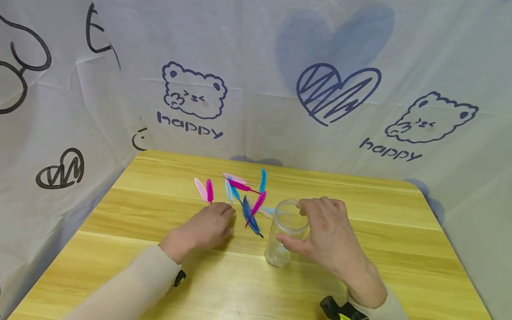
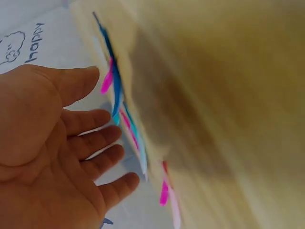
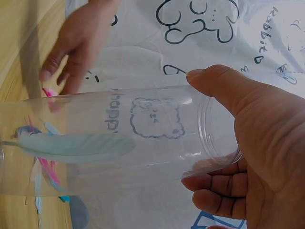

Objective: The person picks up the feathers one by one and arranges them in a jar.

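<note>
Head view: your right hand [image 1: 330,235] grips the clear jar [image 1: 276,249] by its rim between thumb and fingers; your left hand [image 1: 206,227] has fingers loosely spread, feathers [image 1: 247,212] lying just beyond them.

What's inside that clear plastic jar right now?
Inside the jar, one pale feather shows through the clear side; the pink and blue feathers lie outside on the table. The right hand covers part of the jar's top, hiding whatever is behind it.
</note>
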`<state>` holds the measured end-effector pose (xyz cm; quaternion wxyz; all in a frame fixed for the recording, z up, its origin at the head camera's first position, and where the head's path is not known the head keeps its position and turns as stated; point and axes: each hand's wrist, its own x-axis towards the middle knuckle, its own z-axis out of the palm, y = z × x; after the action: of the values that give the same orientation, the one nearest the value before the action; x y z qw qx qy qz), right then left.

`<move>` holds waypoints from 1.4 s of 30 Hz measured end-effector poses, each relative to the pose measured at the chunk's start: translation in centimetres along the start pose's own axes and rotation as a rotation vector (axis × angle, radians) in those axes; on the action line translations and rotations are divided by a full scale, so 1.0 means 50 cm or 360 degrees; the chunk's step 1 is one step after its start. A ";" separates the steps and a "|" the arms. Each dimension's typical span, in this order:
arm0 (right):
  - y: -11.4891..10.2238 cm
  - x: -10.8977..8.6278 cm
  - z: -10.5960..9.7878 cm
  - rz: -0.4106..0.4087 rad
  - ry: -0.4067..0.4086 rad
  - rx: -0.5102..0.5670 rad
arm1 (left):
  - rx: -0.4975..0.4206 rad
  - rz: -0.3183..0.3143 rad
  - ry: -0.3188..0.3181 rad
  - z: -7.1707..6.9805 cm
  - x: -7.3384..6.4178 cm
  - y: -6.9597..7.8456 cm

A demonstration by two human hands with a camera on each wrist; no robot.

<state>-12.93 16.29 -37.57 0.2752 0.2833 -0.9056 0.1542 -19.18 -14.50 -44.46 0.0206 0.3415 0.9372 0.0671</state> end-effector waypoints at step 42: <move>0.000 0.002 -0.009 0.0000 -0.0036 -0.0025 | 0.0049 -0.0536 0.0130 0.007 -0.012 -0.111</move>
<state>-12.80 16.46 -37.15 0.2672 0.2827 -0.9099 0.1438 -22.20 -19.04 -45.60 -0.0117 0.1771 0.9822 0.0622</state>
